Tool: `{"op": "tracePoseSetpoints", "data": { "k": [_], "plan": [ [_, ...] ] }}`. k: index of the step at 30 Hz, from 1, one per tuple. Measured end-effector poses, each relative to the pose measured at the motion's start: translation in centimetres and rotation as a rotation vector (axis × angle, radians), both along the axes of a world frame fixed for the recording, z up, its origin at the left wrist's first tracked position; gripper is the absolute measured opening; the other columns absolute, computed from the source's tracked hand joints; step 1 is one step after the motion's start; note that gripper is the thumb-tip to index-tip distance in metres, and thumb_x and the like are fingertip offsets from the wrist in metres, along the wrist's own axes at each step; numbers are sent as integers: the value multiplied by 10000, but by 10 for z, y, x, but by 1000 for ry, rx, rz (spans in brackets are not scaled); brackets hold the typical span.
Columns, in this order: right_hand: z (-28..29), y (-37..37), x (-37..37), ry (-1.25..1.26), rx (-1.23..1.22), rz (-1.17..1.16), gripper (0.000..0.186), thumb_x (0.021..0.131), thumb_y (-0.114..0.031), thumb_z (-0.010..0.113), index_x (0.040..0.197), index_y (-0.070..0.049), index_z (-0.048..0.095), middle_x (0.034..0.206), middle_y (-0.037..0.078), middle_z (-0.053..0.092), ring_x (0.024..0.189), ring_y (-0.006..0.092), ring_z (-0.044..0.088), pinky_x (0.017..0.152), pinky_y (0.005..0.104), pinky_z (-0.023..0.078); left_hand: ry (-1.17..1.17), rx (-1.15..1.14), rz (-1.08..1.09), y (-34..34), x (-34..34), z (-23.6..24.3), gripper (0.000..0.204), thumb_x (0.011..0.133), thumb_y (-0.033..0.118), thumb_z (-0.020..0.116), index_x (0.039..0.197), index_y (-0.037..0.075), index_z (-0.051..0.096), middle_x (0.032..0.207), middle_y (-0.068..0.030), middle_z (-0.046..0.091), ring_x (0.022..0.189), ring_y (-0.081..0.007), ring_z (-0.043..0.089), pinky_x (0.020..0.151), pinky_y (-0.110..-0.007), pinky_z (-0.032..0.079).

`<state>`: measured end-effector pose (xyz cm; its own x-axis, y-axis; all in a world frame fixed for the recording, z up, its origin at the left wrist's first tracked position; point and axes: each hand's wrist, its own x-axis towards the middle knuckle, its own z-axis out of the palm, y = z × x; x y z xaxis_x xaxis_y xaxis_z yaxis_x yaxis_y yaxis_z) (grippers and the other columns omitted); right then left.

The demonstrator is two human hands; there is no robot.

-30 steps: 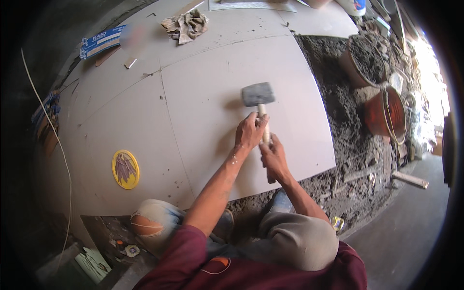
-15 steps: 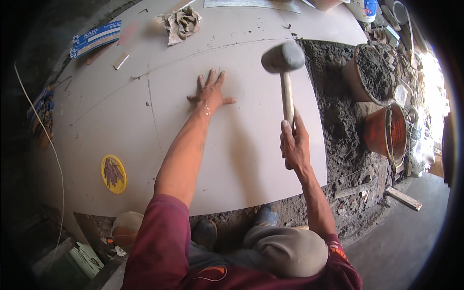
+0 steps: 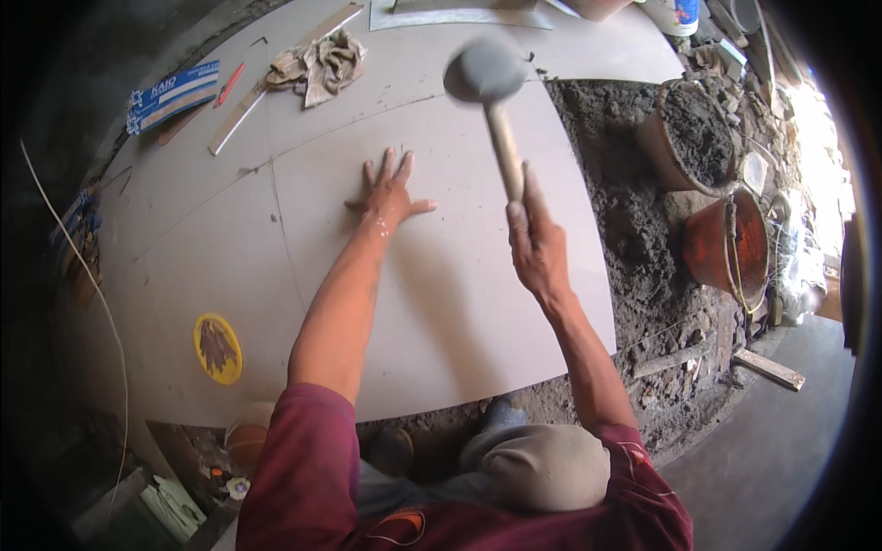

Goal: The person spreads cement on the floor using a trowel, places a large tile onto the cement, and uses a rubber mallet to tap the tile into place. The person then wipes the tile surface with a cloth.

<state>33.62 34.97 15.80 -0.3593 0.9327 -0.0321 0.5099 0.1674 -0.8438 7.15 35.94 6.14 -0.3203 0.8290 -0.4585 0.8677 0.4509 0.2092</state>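
My left hand (image 3: 388,197) lies on a large pale floor tile (image 3: 459,303), fingers spread and holding nothing. To its right, my right hand (image 3: 537,234) is wrapped round the wooden handle of a rubber mallet (image 3: 487,70). The mallet's dark grey head is up off the tile, pointing away from me, beyond both hands. A long shadow falls across the tile between my arms. The tile's right edge borders rough dark mortar (image 3: 625,202).
A crumpled cloth (image 3: 326,69), a wooden strip (image 3: 241,118) and a blue-and-white carton (image 3: 173,95) lie on the far tiles. A yellow round lid (image 3: 219,349) rests at left. On the right stand a mortar-filled bucket (image 3: 657,138) and an orange bucket (image 3: 703,246).
The mallet has moved left and farther from me with my right hand. My left hand stays spread on the tile. The view has shifted slightly.
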Motion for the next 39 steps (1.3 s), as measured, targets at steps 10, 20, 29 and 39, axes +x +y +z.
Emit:
{"op": "tracePoseSetpoints", "data": {
  "k": [10,20,29,39],
  "plan": [
    [2,-17,-2,-123,-251,-90,589,1037,-232,528,1580,-128,324,1254,300,646,1115,432,668,961,442,521,-27,9,-7,-3,3,4,1173,677,666,818,1619,336,202,1712,-37,71,1536,-458,13,1175,-731,193],
    [38,-22,-23,399,436,-103,632,1081,-221,475,1620,-90,171,706,82,596,529,119,554,462,282,456,-28,21,-87,-101,32,8,1178,685,639,819,1624,293,198,1711,-66,73,1530,-482,60,1053,-825,263],
    [3,-11,-5,50,171,-43,600,1024,-149,553,1583,-172,335,1043,287,695,719,382,704,650,430,547,18,-73,-26,-93,36,8,1201,678,643,831,1615,417,115,1710,56,-54,1559,-365,-28,1038,-865,241],
    [4,-22,-15,-32,15,23,655,1028,-222,565,1605,-245,256,1029,315,674,907,462,681,756,489,529,24,-44,-82,-89,35,1,1214,652,624,850,1621,364,166,1712,-2,4,1542,-430,22,1013,-859,289]
  ]
}}
